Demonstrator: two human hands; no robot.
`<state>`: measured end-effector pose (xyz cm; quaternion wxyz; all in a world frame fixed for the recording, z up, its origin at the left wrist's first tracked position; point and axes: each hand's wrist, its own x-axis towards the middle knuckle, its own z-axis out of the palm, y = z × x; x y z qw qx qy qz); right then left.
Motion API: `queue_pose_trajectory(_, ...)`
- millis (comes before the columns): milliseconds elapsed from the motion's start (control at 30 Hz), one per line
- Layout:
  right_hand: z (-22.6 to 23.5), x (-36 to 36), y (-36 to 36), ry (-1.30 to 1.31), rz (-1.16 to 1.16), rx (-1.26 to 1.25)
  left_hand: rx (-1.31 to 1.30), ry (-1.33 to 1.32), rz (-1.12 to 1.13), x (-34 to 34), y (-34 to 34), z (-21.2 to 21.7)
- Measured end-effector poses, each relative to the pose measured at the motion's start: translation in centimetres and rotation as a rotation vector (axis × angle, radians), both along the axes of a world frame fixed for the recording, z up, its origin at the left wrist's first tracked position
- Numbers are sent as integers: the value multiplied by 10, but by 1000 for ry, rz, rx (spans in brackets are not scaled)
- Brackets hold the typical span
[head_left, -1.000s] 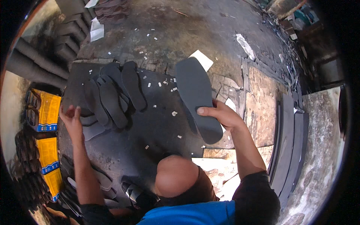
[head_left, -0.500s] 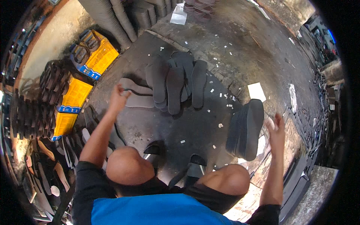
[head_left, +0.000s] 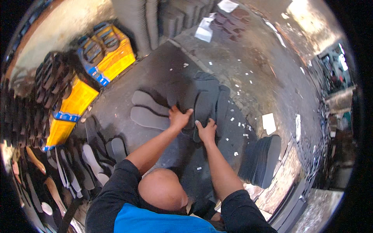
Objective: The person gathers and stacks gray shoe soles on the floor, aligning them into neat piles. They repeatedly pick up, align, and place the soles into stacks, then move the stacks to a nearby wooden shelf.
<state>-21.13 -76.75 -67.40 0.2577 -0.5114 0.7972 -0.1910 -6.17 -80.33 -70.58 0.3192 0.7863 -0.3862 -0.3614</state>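
Observation:
In the middle of the dark floor lies a heap of dark grey shoe soles [head_left: 222,103]. My left hand [head_left: 180,118] is closed around the near end of a dark shoe sole [head_left: 182,95], thumb on its right edge; motion smears that sole. Just to the right, my right hand [head_left: 207,132] grips the near part of another sole [head_left: 204,104], with thumb and fingers on opposite edges. Two lighter grey soles [head_left: 149,118] lie side by side, left of my left hand.
A stack of soles [head_left: 268,163] stands at the right, near a white paper [head_left: 269,123]. Yellow and blue boxes [head_left: 116,50] with sandal-like pieces on top are at the far left. Loose soles [head_left: 93,159] lie near left; tall grey stacks [head_left: 134,23] rise at the back.
Both hands have come inward to the heap and taken hold of soles: the left from the lighter pair, the right from beside the stack. The view has shifted as well.

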Motion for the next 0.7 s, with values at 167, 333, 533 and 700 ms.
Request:
queue_pose_trajectory(167,0,-15,4,-426,-37,12,22,147,-52,7,10,7)
queue_pose_trajectory(333,28,-7,-36,-643,97,111,76,488,62,9,1,9)
queue_pose_trajectory(533,18,35,-41,-460,-81,208,8,764,63,-9,12,17)
queue_pose_trajectory(700,42,-7,-8,-593,235,264,1,1052,37,-3,42,46)
